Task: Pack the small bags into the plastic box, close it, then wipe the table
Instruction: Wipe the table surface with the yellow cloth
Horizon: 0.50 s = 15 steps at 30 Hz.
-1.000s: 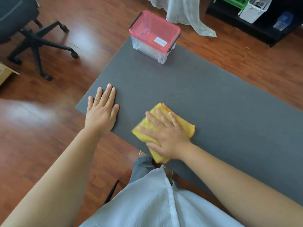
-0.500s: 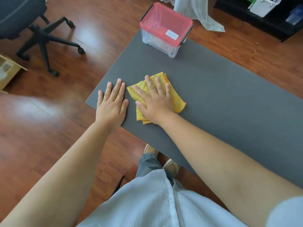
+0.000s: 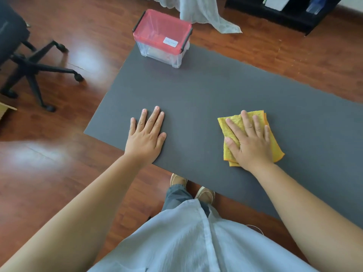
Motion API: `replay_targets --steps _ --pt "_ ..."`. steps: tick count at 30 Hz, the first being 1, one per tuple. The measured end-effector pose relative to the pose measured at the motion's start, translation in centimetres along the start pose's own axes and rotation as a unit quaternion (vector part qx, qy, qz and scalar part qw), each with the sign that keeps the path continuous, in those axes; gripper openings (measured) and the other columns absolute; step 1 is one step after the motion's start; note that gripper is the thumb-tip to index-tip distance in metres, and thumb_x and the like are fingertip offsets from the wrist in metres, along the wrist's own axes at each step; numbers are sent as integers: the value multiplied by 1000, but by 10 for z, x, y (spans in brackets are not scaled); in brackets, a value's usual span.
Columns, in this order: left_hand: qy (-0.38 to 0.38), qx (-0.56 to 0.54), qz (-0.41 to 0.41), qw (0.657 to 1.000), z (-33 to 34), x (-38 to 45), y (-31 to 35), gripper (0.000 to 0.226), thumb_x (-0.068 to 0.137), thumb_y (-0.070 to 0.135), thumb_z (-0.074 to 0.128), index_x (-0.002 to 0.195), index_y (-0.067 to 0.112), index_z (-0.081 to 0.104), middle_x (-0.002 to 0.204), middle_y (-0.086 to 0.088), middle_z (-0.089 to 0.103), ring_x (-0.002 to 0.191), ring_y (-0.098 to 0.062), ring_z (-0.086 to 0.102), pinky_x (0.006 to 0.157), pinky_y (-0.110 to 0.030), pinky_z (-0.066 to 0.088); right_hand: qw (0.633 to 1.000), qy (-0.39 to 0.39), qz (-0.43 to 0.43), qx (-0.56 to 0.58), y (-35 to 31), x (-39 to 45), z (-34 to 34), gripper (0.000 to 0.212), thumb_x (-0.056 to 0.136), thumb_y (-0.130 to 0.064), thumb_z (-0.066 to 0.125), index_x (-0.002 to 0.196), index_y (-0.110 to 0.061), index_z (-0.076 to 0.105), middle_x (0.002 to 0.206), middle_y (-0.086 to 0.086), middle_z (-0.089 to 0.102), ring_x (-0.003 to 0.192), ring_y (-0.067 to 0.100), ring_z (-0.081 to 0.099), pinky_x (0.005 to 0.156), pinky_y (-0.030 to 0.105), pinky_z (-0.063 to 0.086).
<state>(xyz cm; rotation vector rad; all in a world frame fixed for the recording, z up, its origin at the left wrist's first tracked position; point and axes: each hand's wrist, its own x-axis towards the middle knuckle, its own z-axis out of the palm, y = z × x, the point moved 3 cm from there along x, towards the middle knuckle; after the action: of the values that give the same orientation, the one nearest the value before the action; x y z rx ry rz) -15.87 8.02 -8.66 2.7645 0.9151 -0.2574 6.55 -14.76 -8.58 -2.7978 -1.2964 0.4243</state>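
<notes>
The clear plastic box point(image 3: 161, 54) stands at the far left corner of the grey table point(image 3: 206, 91), its red lid point(image 3: 157, 32) shut with black latches down. A folded yellow cloth point(image 3: 231, 122) lies on the table near the front edge. My right hand point(image 3: 250, 140) presses flat on the cloth, fingers spread. My left hand point(image 3: 146, 136) rests palm-down on the bare table to the left, fingers apart, holding nothing. The box's contents are too blurred to make out.
A black office chair point(image 3: 29, 61) stands on the wooden floor to the left. A white curtain point(image 3: 202, 14) hangs behind the box. A dark shelf unit point(image 3: 284, 14) sits at the back right. My feet show under the table's front edge.
My right hand has slid the yellow cloth to the right, away from my left hand. The left hand stays flat near the table's left front corner.
</notes>
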Motion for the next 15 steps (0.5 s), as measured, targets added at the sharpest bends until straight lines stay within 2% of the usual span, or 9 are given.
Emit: replay_targets --steps 7,11,15 --pt "-26 13 115 993 15 -2 85 61 98 49 11 154 26 0 161 13 -7 148 -22 -7 117 -49 1 994 19 105 15 36 -60 4 59 91 -63 16 149 -47 17 163 -1 3 147 33 5 116 59 6" --pt "-31 21 156 987 22 -4 124 61 98 50 9 154 26 0 161 13 -6 148 -21 -7 117 -48 1 995 30 93 24 5 -93 16 57 94 -57 30 149 -43 24 163 5 8 147 37 8 114 61 5" --pt "-25 16 170 985 25 -1 140 61 98 49 10 154 25 0 159 14 -10 148 -20 -9 117 -46 -1 995 30 81 46 -21 -77 19 56 95 -57 27 150 -45 18 163 3 0 148 35 0 114 58 -4"
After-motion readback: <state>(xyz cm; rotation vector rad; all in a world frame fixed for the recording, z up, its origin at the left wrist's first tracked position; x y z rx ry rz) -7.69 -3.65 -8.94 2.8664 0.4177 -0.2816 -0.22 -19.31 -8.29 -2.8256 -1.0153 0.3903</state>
